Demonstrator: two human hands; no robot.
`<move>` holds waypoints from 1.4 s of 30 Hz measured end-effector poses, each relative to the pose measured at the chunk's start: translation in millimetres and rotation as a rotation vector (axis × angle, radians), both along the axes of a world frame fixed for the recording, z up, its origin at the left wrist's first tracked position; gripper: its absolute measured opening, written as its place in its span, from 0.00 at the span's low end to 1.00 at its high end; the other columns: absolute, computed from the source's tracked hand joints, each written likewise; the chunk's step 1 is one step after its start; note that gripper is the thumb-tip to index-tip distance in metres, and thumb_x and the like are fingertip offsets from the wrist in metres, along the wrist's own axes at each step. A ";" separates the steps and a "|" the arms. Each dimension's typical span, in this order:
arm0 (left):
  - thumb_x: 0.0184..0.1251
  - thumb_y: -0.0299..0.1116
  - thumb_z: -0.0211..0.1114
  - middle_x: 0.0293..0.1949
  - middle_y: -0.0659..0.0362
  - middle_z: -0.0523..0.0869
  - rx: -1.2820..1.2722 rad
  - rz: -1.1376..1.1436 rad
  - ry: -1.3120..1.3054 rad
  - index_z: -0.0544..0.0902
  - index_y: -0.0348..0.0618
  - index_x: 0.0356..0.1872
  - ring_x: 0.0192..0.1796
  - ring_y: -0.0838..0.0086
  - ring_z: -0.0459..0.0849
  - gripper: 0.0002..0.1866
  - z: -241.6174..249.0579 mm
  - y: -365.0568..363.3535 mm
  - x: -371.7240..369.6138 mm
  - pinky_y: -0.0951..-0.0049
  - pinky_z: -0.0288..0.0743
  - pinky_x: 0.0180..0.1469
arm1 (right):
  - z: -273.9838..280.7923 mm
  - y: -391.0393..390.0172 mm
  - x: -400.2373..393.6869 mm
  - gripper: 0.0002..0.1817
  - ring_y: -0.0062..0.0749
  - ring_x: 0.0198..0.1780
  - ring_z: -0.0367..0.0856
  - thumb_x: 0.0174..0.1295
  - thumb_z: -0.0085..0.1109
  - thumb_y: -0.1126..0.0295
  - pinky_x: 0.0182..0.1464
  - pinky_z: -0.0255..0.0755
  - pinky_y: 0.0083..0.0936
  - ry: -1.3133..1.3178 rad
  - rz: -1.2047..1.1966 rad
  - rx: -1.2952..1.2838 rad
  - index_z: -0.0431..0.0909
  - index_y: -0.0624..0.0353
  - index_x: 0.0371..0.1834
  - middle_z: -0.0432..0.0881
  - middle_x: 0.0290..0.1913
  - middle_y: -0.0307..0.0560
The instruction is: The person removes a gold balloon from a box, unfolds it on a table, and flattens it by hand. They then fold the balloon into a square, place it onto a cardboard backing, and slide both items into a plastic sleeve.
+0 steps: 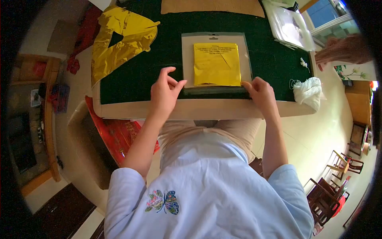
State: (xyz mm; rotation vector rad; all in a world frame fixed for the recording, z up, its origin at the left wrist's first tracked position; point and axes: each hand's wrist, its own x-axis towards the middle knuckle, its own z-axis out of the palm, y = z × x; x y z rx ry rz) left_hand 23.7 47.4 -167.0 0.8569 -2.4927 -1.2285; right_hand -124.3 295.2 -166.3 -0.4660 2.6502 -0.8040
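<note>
A clear plastic sleeve with a hang hole at its top lies on the green table top. Inside or on it, over a pale backing, sits a folded square of gold foil with small dark print near its upper edge. My right hand pinches at the sleeve's lower right corner, thumb and forefinger closed together. Beside the sleeve's left edge, my left hand is held with thumb and fingers apart, nothing in it. Flat on the table's left is a gold foil balloon with a triangular hole.
A stack of clear plastic bags lies at the far right, near a bundle of white string. Another person's arm reaches in at the right edge. Brown cardboard lies at the back. The table's pale rim is close to me.
</note>
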 end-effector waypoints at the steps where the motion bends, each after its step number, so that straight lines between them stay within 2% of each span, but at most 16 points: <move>1: 0.59 0.29 0.69 0.33 0.56 0.84 -0.182 -0.072 0.059 0.78 0.38 0.41 0.34 0.69 0.82 0.12 3.9 8.0 3.2 0.72 0.76 0.37 | 2.3 1.0 2.7 0.16 0.49 0.29 0.78 0.57 0.67 0.60 0.33 0.71 0.37 0.091 0.006 0.022 0.72 0.60 0.32 0.79 0.26 0.50; 3: 0.57 0.27 0.69 0.41 0.54 0.83 -0.547 -0.215 0.179 0.79 0.39 0.42 0.42 0.64 0.81 0.12 9.6 26.8 13.5 0.67 0.77 0.44 | 11.2 -3.5 6.9 0.17 0.49 0.35 0.78 0.54 0.68 0.61 0.37 0.70 0.38 0.237 0.066 -0.006 0.71 0.58 0.34 0.79 0.30 0.48; 5: 0.55 0.28 0.70 0.52 0.52 0.79 -0.414 -0.540 0.207 0.80 0.41 0.46 0.55 0.59 0.77 0.16 -1.5 53.3 20.3 0.64 0.74 0.55 | 15.4 -12.0 14.9 0.17 0.47 0.40 0.77 0.52 0.69 0.62 0.42 0.69 0.39 0.339 0.172 -0.021 0.70 0.56 0.35 0.78 0.34 0.46; 7: 0.56 0.35 0.69 0.57 0.53 0.77 -0.440 -0.647 0.274 0.78 0.42 0.54 0.61 0.58 0.74 0.23 -13.0 78.5 16.4 0.59 0.69 0.62 | 16.6 -25.9 22.6 0.18 0.44 0.44 0.75 0.49 0.69 0.64 0.45 0.67 0.39 0.416 0.313 -0.031 0.70 0.54 0.37 0.77 0.37 0.45; 10: 0.60 0.41 0.66 0.60 0.53 0.75 -0.556 -0.681 0.155 0.75 0.42 0.59 0.68 0.61 0.67 0.26 -18.1 90.9 8.0 0.55 0.60 0.69 | 14.1 -39.8 20.1 0.15 0.41 0.46 0.74 0.50 0.68 0.67 0.47 0.64 0.37 0.456 0.432 0.018 0.71 0.53 0.37 0.76 0.39 0.43; 13: 0.62 0.45 0.64 0.63 0.52 0.73 -0.576 -0.680 0.103 0.73 0.43 0.61 0.69 0.61 0.64 0.28 -30.6 84.9 9.5 0.51 0.56 0.70 | 7.3 -48.2 11.3 0.15 0.40 0.46 0.74 0.50 0.66 0.68 0.47 0.63 0.36 0.521 0.506 0.051 0.71 0.52 0.38 0.75 0.39 0.42; 18: 0.62 0.45 0.63 0.63 0.51 0.72 -0.572 -0.693 0.094 0.73 0.42 0.61 0.69 0.59 0.65 0.28 -25.2 68.2 13.3 0.52 0.57 0.69 | 8.4 -54.1 8.1 0.13 0.39 0.45 0.75 0.51 0.62 0.68 0.47 0.63 0.38 0.558 0.600 0.044 0.70 0.51 0.38 0.75 0.37 0.42; 21: 0.62 0.45 0.63 0.63 0.50 0.73 -0.519 -0.696 0.157 0.73 0.41 0.60 0.68 0.58 0.67 0.28 -24.1 72.6 7.9 0.51 0.58 0.69 | 8.2 -60.6 10.5 0.15 0.36 0.44 0.74 0.48 0.66 0.69 0.46 0.62 0.34 0.612 0.610 0.074 0.72 0.51 0.38 0.74 0.37 0.40; 27: 0.61 0.44 0.64 0.62 0.49 0.73 -0.489 -0.713 0.151 0.74 0.39 0.59 0.67 0.57 0.68 0.28 -30.5 73.8 6.6 0.50 0.58 0.69 | 3.0 -65.7 4.8 0.10 0.36 0.42 0.74 0.51 0.62 0.69 0.45 0.62 0.34 0.679 0.615 0.056 0.72 0.52 0.35 0.74 0.35 0.40; 30: 0.61 0.45 0.63 0.61 0.49 0.74 -0.491 -0.745 0.140 0.74 0.39 0.59 0.67 0.58 0.68 0.28 -28.6 70.2 5.6 0.50 0.58 0.69 | 2.1 -68.1 9.3 0.10 0.38 0.43 0.75 0.52 0.58 0.68 0.45 0.63 0.37 0.617 0.623 0.054 0.71 0.52 0.38 0.74 0.35 0.41; 36: 0.62 0.46 0.62 0.62 0.50 0.73 -0.494 -0.782 0.093 0.74 0.40 0.59 0.68 0.60 0.67 0.28 -24.1 67.7 4.0 0.48 0.58 0.69 | -4.3 -75.0 6.7 0.13 0.38 0.44 0.75 0.50 0.61 0.66 0.44 0.64 0.38 0.603 0.581 0.045 0.72 0.52 0.39 0.75 0.36 0.41; 42: 0.63 0.48 0.62 0.62 0.51 0.74 -0.525 -0.748 0.067 0.74 0.43 0.59 0.68 0.58 0.67 0.28 -21.0 74.4 -2.9 0.47 0.57 0.69 | 26.6 -66.7 -31.3 0.15 0.40 0.44 0.77 0.52 0.65 0.64 0.45 0.65 0.40 0.322 0.642 -0.085 0.74 0.53 0.41 0.77 0.36 0.43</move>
